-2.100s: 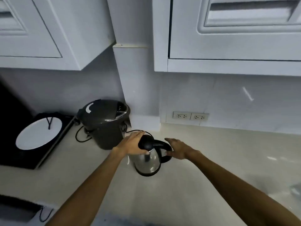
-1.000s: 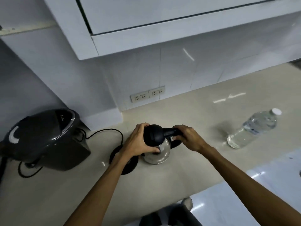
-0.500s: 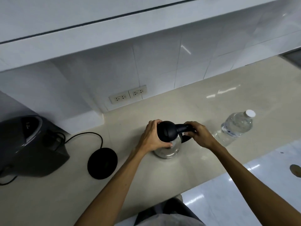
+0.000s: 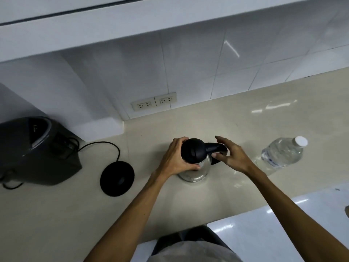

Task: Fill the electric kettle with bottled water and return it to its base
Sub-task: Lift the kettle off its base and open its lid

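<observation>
Left hand (image 4: 174, 159) grip around kettle (image 4: 194, 163), right hand (image 4: 231, 155) beside.

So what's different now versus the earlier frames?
The kettle came off its base and now stands on the counter to its right, nearer the water bottle. The right hand has opened off the handle; the left hand still grips the body. The bottle stays capped.
</observation>
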Action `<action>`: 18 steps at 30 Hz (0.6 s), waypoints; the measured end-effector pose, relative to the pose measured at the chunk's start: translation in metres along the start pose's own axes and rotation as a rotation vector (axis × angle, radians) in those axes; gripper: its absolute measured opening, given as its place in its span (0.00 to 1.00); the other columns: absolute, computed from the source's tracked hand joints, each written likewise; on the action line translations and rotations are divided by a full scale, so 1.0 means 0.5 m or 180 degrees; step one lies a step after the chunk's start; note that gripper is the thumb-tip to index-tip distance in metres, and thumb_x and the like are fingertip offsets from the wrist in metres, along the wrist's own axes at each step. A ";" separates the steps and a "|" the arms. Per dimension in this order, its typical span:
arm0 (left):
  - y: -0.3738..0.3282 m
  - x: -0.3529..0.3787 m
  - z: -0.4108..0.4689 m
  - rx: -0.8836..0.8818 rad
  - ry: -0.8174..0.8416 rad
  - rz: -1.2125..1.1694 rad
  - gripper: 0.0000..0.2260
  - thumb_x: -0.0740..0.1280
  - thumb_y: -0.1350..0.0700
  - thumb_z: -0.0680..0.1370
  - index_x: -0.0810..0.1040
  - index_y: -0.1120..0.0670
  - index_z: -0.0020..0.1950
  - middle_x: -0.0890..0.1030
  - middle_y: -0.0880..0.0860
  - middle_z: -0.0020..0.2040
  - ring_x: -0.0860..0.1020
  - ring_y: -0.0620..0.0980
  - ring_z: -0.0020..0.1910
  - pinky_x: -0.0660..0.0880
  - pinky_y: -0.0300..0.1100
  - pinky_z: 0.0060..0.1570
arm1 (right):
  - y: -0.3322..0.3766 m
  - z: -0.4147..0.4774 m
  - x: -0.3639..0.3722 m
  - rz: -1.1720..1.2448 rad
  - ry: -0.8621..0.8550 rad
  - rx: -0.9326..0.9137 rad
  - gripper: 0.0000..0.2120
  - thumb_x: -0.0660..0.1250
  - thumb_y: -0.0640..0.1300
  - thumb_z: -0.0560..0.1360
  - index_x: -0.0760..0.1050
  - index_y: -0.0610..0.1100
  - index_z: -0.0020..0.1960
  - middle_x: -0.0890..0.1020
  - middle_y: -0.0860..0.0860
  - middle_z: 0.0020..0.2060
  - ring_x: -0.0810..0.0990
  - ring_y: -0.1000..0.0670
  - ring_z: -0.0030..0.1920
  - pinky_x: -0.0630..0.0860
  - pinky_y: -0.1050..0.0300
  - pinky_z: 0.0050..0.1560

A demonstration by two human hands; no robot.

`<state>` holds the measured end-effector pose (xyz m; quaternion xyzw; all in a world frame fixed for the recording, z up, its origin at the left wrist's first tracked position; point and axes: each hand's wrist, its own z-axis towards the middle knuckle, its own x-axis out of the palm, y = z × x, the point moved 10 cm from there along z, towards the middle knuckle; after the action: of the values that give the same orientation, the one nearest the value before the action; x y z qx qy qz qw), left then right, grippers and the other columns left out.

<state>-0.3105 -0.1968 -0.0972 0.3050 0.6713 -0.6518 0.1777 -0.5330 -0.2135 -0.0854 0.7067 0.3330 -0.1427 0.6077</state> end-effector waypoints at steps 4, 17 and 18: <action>0.025 0.003 -0.006 -0.0050 0.0101 -0.0136 0.57 0.87 0.40 0.57 0.63 0.51 0.79 0.69 0.48 0.76 0.70 0.43 0.71 0.68 0.36 0.68 | 0.082 -0.008 0.005 -0.0370 -0.0261 -0.0443 0.33 0.71 0.57 0.76 0.69 0.44 0.76 0.76 0.45 0.71 0.71 0.45 0.74 0.67 0.58 0.73; 0.065 0.010 -0.016 -0.0175 0.0153 -0.0787 0.51 0.87 0.42 0.56 0.70 0.49 0.76 0.80 0.45 0.68 0.79 0.41 0.66 0.77 0.45 0.66 | 0.188 0.014 0.136 -0.1684 -0.0744 -0.1323 0.25 0.61 0.52 0.80 0.77 0.35 0.68 0.82 0.38 0.62 0.81 0.37 0.61 0.73 0.41 0.69; 0.064 0.009 -0.015 -0.0153 0.0152 -0.0783 0.51 0.87 0.42 0.56 0.70 0.50 0.76 0.80 0.45 0.68 0.79 0.42 0.66 0.77 0.45 0.66 | 0.193 0.014 0.137 -0.1662 -0.0735 -0.1368 0.23 0.60 0.49 0.80 0.77 0.35 0.67 0.82 0.37 0.61 0.81 0.36 0.61 0.72 0.40 0.69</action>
<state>-0.2920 -0.1900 -0.1239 0.2313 0.7231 -0.6449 0.0877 -0.4188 -0.2035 -0.0550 0.4331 0.4538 -0.2988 0.7192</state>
